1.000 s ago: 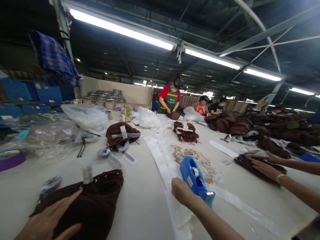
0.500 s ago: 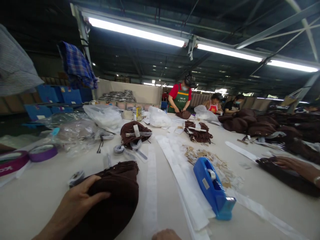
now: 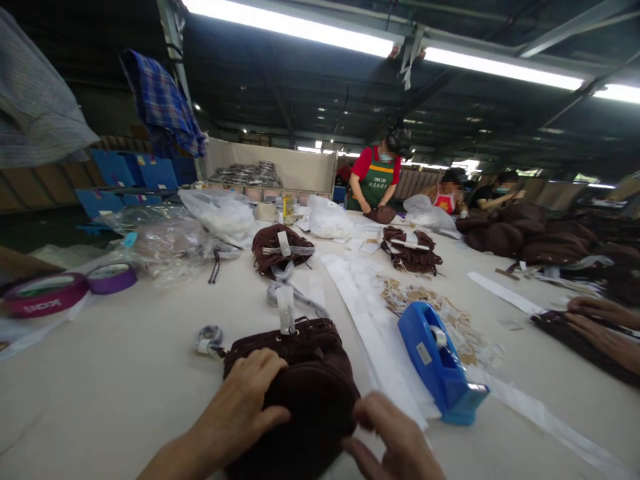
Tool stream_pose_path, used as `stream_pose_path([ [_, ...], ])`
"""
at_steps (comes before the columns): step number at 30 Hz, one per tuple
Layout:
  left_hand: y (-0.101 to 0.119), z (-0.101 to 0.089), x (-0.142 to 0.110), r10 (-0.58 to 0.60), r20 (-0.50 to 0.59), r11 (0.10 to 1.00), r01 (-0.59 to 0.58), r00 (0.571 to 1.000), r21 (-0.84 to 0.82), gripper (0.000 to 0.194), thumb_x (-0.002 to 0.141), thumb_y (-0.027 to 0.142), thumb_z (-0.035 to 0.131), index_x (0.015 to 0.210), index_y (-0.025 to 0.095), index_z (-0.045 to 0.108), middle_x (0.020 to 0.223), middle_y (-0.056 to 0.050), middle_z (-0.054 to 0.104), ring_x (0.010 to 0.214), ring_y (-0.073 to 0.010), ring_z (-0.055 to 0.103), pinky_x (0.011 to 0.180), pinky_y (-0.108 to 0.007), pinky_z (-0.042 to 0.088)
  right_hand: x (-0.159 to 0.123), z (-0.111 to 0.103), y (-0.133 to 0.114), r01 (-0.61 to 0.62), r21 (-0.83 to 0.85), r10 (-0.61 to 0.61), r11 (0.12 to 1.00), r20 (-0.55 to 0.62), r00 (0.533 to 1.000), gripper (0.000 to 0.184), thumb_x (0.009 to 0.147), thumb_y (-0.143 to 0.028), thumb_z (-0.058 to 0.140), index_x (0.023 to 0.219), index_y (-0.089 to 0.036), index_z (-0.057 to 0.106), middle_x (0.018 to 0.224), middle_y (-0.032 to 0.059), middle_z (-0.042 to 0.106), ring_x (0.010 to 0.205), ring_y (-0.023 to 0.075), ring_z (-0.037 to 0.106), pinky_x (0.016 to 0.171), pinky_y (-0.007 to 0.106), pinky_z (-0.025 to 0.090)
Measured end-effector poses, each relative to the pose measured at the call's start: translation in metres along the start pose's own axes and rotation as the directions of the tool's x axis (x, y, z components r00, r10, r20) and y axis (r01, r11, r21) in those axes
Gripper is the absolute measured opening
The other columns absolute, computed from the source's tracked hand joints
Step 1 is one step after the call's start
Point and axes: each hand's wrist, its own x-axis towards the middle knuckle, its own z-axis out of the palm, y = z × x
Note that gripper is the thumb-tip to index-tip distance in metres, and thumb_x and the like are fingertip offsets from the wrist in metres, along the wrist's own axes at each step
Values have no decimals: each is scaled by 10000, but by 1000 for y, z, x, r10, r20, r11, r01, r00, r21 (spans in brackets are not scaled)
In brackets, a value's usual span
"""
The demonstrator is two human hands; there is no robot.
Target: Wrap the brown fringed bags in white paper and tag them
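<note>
Dark brown cloth bag (image 3: 317, 407), soft and rounded, with small metal eyelets along its puckered top, lies left of a blue plastic tape dispenser (image 3: 435, 367); the left hand (image 3: 243, 400) sets parted thumb and fingers over it, the right hand (image 3: 395, 433) bends blurred fingers at its dispenser-side edge, either's grip impossible to tell

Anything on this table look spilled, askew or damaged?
Perhaps what look like tags: they lie in a loose, untidy scatter beyond the tape dispenser, as if spilled, though they may be kept that way. I see no damage on the bag under the left hand.
</note>
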Motion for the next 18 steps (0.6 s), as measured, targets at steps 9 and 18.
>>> stream_pose_path([
  [9,-40,22,-36,-177,-56,944,153,983,-294,185,635,304,561,793,209,580,889,-35,576,880,-229,534,795,-322,439,41,-27,9,-90,393,48,915,116,992,741,567,-299,749,1249,-224,469,1331,87,364,1194,236,406,1000,337,339],
  [18,-63,49,-38,-97,-154,922,30,983,-387,220,660,385,584,841,267,627,789,3,642,771,-215,592,718,-278,500,147,-24,16,-361,283,389,889,-48,920,550,636,-244,689,1114,-12,546,1091,221,568,1009,301,555,825,383,428],
])
